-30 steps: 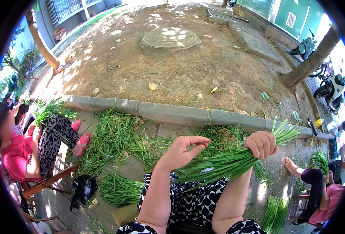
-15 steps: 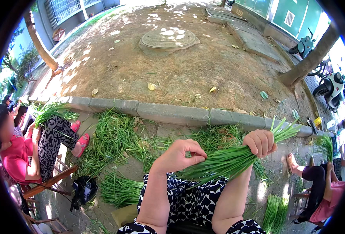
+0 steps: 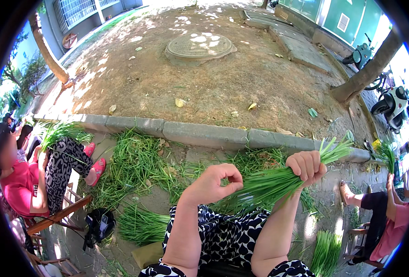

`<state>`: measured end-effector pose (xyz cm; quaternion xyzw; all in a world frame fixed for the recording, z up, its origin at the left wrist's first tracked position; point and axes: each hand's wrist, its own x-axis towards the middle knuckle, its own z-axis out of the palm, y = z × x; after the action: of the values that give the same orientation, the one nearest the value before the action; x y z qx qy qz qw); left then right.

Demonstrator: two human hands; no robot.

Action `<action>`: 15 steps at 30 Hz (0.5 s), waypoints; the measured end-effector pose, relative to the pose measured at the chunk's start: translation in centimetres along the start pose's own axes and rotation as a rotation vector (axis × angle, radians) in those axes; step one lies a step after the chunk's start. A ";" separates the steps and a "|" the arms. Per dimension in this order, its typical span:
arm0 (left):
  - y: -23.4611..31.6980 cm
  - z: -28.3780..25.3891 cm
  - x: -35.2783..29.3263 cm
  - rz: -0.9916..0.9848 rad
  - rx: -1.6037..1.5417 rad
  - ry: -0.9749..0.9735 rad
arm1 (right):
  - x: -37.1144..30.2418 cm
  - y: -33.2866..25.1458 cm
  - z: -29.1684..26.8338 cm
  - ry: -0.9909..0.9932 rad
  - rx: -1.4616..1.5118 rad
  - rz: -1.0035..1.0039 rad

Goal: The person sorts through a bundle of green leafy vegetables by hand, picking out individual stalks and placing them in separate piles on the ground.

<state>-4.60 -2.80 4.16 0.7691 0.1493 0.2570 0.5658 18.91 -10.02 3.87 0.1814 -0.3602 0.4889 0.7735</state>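
My right hand (image 3: 306, 168) is wrapped round a bunch of chives (image 3: 270, 185), held across above my lap. Its paler stem ends (image 3: 336, 150) stick out past the fist to the upper right, and the long green leaves fan out to the lower left. My left hand (image 3: 213, 183) is closed in a pinch beside the leafy end. Whatever is between its thumb and forefinger is too small to make out. Another pile of chives (image 3: 143, 225) lies by my left side, and a neat bundle (image 3: 327, 251) lies on the ground to my right.
Loose green leaves (image 3: 135, 161) cover the ground before a stone kerb (image 3: 204, 136). At left sits a person in pink (image 3: 24, 184), chives on their lap, near a black bag (image 3: 99, 226). At right another person (image 3: 393, 212) holds up chives. Beyond lie bare soil and a round cover (image 3: 199, 47).
My right hand and the bunch have shifted slightly left and down. My left hand has drawn a little left, pinch kept. The person at right has raised their chives.
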 end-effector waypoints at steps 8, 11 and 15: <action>-0.2 -1.3 -0.7 -0.189 0.056 0.083 | 0.0 0.0 0.4 0.275 -0.271 0.032; -0.4 -1.5 -0.8 -0.147 0.129 0.132 | 0.0 0.2 0.5 0.306 -0.250 0.009; -1.2 -0.7 0.0 -0.075 0.209 0.297 | 0.2 0.1 0.6 0.341 -0.277 0.002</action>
<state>-4.92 -1.88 3.22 0.7712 0.2858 0.3293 0.4637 18.59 -10.25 4.42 -0.0125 -0.2882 0.4592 0.8402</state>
